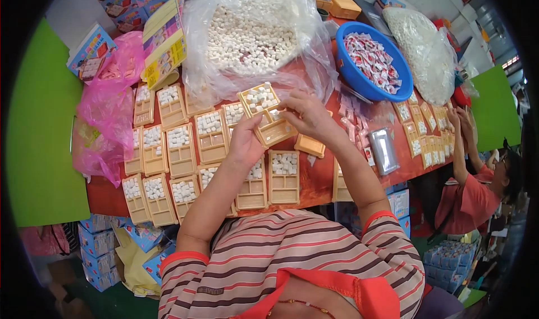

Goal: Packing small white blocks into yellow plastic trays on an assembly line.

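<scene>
Head view: the left hand (245, 141) grasps a tan tray (279, 132) by its left edge, holding it up over the red table (317, 178) — white pieces (260, 97) fill its far compartment. Fingers of the right hand (313, 117) bend together at the tray's right side; whether they pinch a piece cannot be told. Beyond the fingers lies a clear bag (196, 80); to their right, a blue basin (341, 46); left and nearer, partly filled trays (182, 166).
</scene>
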Available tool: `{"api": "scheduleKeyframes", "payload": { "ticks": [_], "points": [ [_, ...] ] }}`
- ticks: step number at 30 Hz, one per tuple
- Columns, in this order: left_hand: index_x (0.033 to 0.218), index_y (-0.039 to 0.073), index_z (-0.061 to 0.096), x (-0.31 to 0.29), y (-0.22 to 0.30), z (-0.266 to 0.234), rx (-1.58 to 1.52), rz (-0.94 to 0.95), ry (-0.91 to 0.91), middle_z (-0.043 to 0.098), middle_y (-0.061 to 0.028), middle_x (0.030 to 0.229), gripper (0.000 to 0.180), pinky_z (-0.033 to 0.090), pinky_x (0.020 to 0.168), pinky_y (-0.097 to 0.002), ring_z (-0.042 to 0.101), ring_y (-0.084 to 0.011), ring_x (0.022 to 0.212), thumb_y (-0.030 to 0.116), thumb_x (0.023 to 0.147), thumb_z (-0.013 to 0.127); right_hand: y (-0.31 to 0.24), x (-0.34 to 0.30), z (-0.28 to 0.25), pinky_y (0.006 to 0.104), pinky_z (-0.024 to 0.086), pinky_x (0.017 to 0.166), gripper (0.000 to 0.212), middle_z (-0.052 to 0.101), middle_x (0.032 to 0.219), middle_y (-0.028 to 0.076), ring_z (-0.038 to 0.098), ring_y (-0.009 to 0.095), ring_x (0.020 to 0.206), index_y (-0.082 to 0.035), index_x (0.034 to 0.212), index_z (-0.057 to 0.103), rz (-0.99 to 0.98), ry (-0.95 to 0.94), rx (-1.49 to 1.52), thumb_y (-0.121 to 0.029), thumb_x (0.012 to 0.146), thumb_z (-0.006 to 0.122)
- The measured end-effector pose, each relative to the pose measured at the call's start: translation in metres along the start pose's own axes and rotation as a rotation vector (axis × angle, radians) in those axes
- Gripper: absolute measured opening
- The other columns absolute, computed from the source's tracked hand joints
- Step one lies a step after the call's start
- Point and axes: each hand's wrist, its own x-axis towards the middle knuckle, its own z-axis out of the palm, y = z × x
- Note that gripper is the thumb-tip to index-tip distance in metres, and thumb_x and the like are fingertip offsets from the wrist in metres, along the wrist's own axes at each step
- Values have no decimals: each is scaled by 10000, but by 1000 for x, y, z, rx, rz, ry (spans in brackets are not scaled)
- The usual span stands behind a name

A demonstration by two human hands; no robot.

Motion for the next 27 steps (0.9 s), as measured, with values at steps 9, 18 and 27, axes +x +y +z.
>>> {"api": "scheduleKeyframes", "payload": {
  "ticks": [9,18,27],
  "points": [
    [1297,35,425,-5,-21,-11,42,-32,-35,550,-128,1236,393,486,970,-461,566,-273,1125,21,905,444,2,-19,6,415,447,684,107,562,800,120,566,314,792,-30,831,611,-74,-78,-267,-114,778,652],
    [1244,-2,454,-16,-34,-11,34,-50,10,577,-143,1175,340,518,924,-479,597,-279,1078,13,905,474,2,-5,13,398,438,651,82,562,781,118,569,318,759,-24,834,613,-48,40,-121,-83,784,641],
    [1245,-20,455,-10,-26,-21,-37,-74,24,578,-165,1194,333,498,955,-466,593,-292,1088,28,915,462,-5,-30,-13,396,425,660,116,550,777,114,551,301,748,-34,887,634,5,-15,-50,-110,801,649]
  ]
}}
